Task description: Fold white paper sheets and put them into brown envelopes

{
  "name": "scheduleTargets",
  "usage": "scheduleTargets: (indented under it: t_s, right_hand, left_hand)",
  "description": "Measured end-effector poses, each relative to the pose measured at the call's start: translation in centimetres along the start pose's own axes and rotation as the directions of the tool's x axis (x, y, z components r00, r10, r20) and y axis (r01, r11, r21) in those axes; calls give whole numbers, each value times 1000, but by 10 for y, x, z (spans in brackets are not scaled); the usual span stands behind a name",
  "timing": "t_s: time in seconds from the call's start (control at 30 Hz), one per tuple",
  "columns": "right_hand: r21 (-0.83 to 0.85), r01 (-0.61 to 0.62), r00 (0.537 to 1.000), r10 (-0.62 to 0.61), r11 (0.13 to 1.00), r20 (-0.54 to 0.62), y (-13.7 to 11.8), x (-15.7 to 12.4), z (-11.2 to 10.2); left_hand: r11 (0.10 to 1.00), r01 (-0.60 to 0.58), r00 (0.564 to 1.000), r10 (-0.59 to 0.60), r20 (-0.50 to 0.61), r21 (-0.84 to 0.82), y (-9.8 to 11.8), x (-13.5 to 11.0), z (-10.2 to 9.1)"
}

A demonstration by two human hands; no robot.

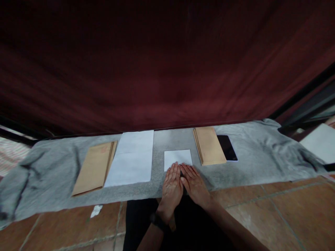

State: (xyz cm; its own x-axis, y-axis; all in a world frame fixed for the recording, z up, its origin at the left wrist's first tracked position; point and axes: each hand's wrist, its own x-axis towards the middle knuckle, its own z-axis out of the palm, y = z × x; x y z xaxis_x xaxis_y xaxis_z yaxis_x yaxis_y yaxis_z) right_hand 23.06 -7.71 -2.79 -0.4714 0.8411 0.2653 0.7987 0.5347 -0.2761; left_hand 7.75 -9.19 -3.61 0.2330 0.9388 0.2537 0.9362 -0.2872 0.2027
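On the cloth [261, 157], left hand [172, 186] and right hand [195, 184] press paper [177, 157].

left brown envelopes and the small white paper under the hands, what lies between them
A stack of large white sheets lies between, beside the left brown envelopes; bare grey cloth separates it from the small white paper. Head view.

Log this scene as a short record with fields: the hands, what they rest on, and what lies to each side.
surface: grey cloth on a tiled floor
left hand: flat, palm down, fingers on the small white paper's near edge
right hand: flat beside it, on the same paper
to the left: white sheets, then left envelope stack
to the right: right envelope stack, then black phone
behind: dark red curtain
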Motion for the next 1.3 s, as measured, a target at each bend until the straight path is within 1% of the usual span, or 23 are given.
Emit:
scheduleTargets:
  t_s: [0.07,0.17,0.4,0.5,0.63,0.77,0.93,1.03,1.17,1.23,1.3]
  right_hand:
    - [-3,9,1000,-9,1000,12,-1,0,1]
    - [-41,0,1000,0,999,-4,1,-4,3]
    - [-103,-64,995,56,993,-81,9,-15,3]
    - [-102,-85,992,74,991,-107,11,-19,5]
    - [-87,-116,987,105,989,-119,12,-21,4]
    - [-42,-147,983,141,988,-114,11,-10,-1]
    - [31,-118,988,120,993,-93,11,23,-2]
    - [46,-97,992,100,994,-72,12,38,5]
    - [11,-78,996,78,997,-30,15,42,15]
    - [-13,-64,998,64,998,-25,16,41,19]
    - [-30,-67,997,65,997,-39,18,39,22]
  left_hand:
    - [1000,0,1000,0,6,0,-2,-1,-1]
    - [1000,16,1000,-16,-10,8,-5,-3,0]
    - [989,133,989,-127,-77,72,-10,-7,-1]
    - [983,161,983,-153,-102,84,-13,-9,-3]
    - [981,187,976,-179,-120,54,-17,-11,-5]
    - [979,202,973,-200,-112,9,-20,-10,-8]
    - [976,215,969,-219,-113,-40,-18,6,-16]
    - [979,172,981,-180,-67,-106,-13,21,-19]
    - [980,93,995,-86,48,-174,-7,43,-14]
    - [980,81,993,-65,94,-182,-5,53,-10]
    - [982,90,990,-71,119,-167,-6,60,-4]
